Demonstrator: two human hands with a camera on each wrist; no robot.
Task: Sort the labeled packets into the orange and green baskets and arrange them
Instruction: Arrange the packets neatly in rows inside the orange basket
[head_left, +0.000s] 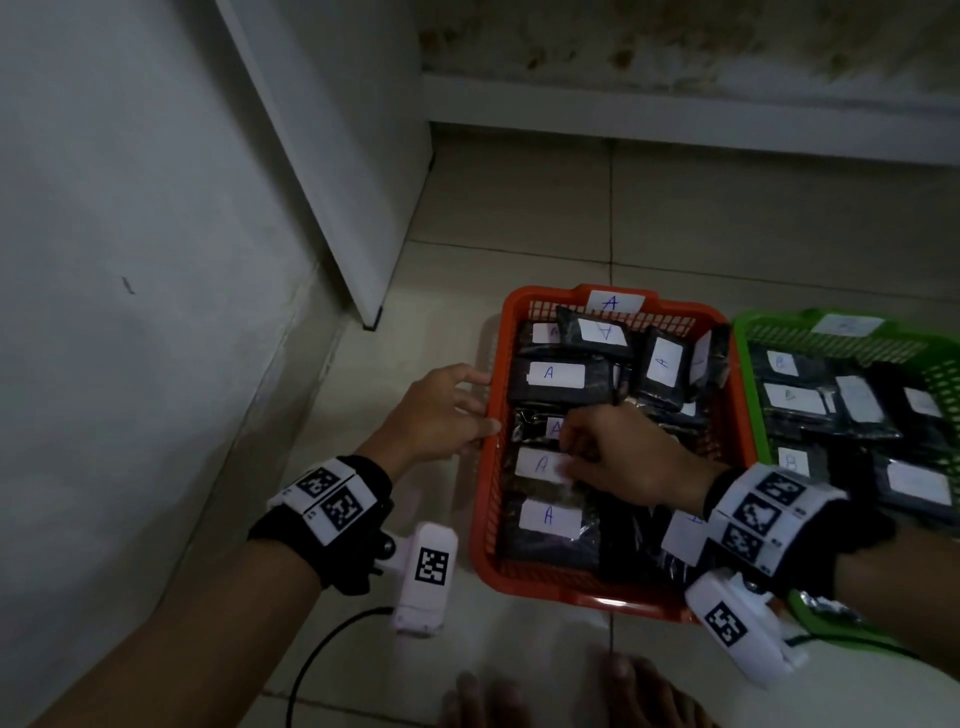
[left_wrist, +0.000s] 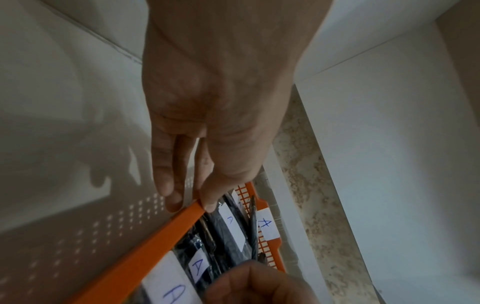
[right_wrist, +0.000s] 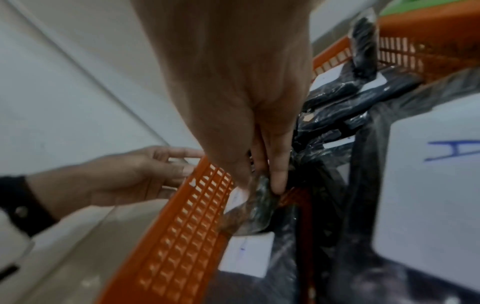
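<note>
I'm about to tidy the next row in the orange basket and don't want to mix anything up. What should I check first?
1. Orange basket steadied: left hand touches its left rim, ok.
2. Right hand grip on a packet: fingers pinch its edge, ok.
3. Held packet's letter: hidden by the hand, cannot tell.
4. Readable labels in the orange basket all say A: ok.
5. Far packets lying flat: several tilt and overlap, not ok.
6. Green basket contents: a few read B, others blurred, cannot tell.
</note>
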